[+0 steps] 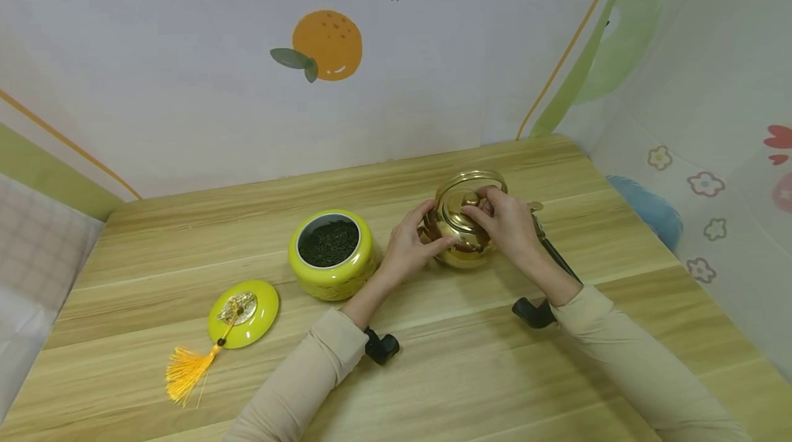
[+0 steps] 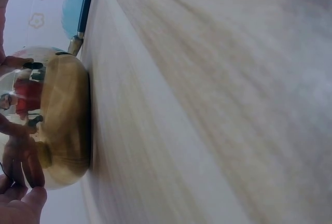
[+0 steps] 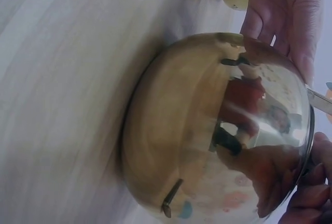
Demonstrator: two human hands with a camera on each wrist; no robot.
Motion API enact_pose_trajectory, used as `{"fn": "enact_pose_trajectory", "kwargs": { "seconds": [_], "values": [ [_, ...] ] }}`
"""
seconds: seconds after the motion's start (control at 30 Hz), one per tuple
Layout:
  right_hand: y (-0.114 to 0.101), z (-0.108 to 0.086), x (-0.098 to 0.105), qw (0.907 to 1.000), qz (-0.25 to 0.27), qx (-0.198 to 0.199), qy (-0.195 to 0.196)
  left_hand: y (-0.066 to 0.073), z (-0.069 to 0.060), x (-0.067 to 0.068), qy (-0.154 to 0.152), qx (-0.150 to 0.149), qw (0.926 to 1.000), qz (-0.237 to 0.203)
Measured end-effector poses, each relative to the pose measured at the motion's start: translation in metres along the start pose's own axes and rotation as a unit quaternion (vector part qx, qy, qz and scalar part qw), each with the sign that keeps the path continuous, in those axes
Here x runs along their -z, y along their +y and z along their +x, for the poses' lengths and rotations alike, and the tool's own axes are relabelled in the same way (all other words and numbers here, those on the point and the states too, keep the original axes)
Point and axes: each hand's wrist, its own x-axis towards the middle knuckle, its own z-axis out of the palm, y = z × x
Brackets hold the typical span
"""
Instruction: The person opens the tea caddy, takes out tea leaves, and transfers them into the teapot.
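A shiny gold teapot (image 1: 463,256) with an arched top handle (image 1: 441,189) stands on the wooden table. My left hand (image 1: 410,239) holds its left side, the thumb on the front of the body and the fingers behind. My right hand (image 1: 506,223) pinches the round knob of the teapot lid (image 1: 454,203), which sits at the pot's mouth; whether it is fully seated I cannot tell. The left wrist view shows the pot's body (image 2: 65,120) with fingertips against it. In the right wrist view, curled right fingers (image 3: 311,198) are at the lid's edge.
Left of the teapot stands an open yellow jar (image 1: 334,282) holding dark tea leaves (image 1: 329,244). Its yellow lid (image 1: 262,304), with an orange tassel (image 1: 188,366), lies on the table nearer the front left. A dark-handled utensil (image 1: 559,258) lies right of the pot, partly behind my right wrist.
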Motion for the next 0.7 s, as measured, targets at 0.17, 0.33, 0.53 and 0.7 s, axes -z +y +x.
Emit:
{"fn": "enact_pose_trajectory", "kwargs": {
  "seconds": [0.17, 0.33, 0.53, 0.7],
  "values": [
    [0.0003, 0.0006, 0.0001, 0.9999, -0.009, 0.006, -0.002, -0.0003, -0.0001, 0.0002, -0.001, 0.001, 1.0, -0.003],
    [0.0001, 0.001, 0.0005, 0.9998, -0.016, 0.013, -0.006, 0.0002, -0.0004, 0.0005, -0.004, -0.001, 1.0, -0.003],
    [-0.0006, 0.0024, 0.0008, 0.9996, -0.021, 0.008, -0.018, 0.0008, -0.0005, 0.0005, -0.006, 0.004, 1.0, -0.006],
    [-0.0015, 0.0029, 0.0016, 0.9994, -0.021, 0.007, -0.026, 0.0003, -0.0004, -0.0001, -0.004, 0.001, 1.0, -0.006]
  ]
}}
